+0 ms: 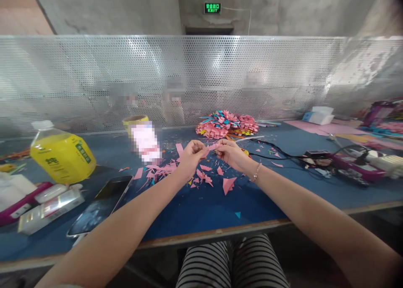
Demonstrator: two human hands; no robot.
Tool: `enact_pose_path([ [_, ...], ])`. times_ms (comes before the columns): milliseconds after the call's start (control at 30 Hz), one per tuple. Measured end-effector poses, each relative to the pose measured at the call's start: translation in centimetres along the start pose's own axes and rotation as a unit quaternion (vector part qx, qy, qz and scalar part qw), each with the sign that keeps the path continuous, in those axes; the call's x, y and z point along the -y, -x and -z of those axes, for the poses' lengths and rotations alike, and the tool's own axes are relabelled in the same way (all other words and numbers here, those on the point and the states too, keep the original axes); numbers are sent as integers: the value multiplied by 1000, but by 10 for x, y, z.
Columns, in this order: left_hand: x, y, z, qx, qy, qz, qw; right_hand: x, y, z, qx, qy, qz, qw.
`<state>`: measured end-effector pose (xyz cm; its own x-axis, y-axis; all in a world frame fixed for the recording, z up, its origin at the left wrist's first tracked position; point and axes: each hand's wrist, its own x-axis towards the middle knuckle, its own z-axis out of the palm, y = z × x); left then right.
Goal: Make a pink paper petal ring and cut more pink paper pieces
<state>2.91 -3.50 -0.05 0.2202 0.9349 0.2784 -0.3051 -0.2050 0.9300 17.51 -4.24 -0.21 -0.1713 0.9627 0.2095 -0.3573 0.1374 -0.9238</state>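
Observation:
Between my two hands, over the middle of the blue table, is a small strip of pink paper. My left hand pinches its left end with thumb and fingers. Its right end is pinched by my right hand, which has a bracelet at the wrist. Pink paper scraps lie below and around both hands, with a larger folded pink piece nearer the front edge. Behind the hands rests a heap of pink, blue and yellow paper pieces.
At left stand a bottle of yellow liquid, a phone and a small box. A blurred bright screen leans on a yellow roll. Black cables run right. A perforated metal panel closes off the back.

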Motion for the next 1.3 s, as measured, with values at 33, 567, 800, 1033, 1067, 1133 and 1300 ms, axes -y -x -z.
enact_pose_path([
  [33,0,0,0,0,0,0,1000,0,0,0,0,1,0,1000],
  [567,2,-4,4,-36,10,29,999,-9,-11,10,-51,62,67,995],
  [800,3,-5,6,-62,43,56,996,-11,-12,9,-73,86,63,992],
  [1033,3,-6,8,-91,-3,49,995,-13,-11,7,-69,95,50,992],
  [1067,3,-7,9,-91,-19,46,995,-13,-11,6,-68,98,50,992],
  [1133,3,-7,9,-87,-54,31,994,-13,-11,7,-69,103,51,991],
  [1300,4,-7,9,-84,-117,3,990,-11,-11,7,-67,107,59,990],
])
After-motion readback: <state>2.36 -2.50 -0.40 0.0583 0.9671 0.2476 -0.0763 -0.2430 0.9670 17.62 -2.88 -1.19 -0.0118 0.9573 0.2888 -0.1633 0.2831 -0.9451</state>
